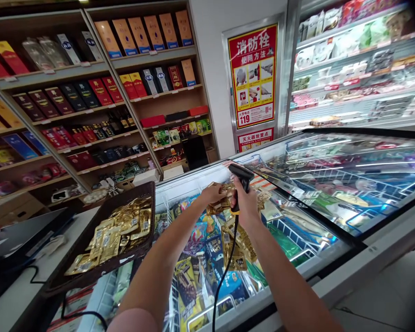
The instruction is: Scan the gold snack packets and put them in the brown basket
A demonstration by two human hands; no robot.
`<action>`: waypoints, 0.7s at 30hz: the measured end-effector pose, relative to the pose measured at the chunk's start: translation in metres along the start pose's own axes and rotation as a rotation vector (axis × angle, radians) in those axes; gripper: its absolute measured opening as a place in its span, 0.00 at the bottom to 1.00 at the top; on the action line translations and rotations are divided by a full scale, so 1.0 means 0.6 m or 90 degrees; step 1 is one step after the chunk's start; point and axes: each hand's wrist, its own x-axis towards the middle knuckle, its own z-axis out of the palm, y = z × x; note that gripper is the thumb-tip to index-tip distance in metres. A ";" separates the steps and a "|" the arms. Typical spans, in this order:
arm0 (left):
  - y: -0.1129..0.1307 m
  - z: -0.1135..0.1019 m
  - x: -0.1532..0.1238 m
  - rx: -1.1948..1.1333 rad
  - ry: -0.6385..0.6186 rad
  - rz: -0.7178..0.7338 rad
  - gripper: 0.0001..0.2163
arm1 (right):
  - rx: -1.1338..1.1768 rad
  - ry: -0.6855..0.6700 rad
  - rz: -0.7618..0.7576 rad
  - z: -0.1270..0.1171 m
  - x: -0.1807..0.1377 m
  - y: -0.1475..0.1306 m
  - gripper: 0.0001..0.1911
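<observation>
My right hand (246,204) is closed round the handle of a black barcode scanner (240,174), whose cable hangs down past my forearm. My left hand (211,193) grips a bunch of small gold packets (224,197) right beside the scanner's head. Both hands are held above an open chest freezer (349,263) full of wrapped ice creams. More gold packets (240,249) dangle below my hands. A dark tray (100,272) heaped with the same gold packets rests to the left on the freezer's edge.
The freezer's sliding glass lid (346,180) covers its right half. Wooden shelves (90,110) of boxed bottles line the back wall. A red fire-hydrant notice (253,76) hangs on a pillar. A chilled display case (359,64) stands at the right. A dark counter (17,240) lies at the left.
</observation>
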 end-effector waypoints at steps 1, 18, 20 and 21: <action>-0.002 -0.005 -0.010 0.006 -0.009 0.004 0.18 | -0.004 -0.002 0.002 0.000 -0.001 0.000 0.28; -0.111 0.010 -0.279 -0.078 0.147 -0.198 0.31 | -0.042 -0.095 0.016 0.013 -0.036 0.042 0.26; -0.105 0.014 -0.282 -0.066 0.175 -0.255 0.34 | -0.050 -0.101 0.022 0.015 -0.040 0.048 0.27; -0.100 0.014 -0.284 -0.064 0.175 -0.262 0.34 | -0.054 -0.101 0.025 0.016 -0.042 0.050 0.27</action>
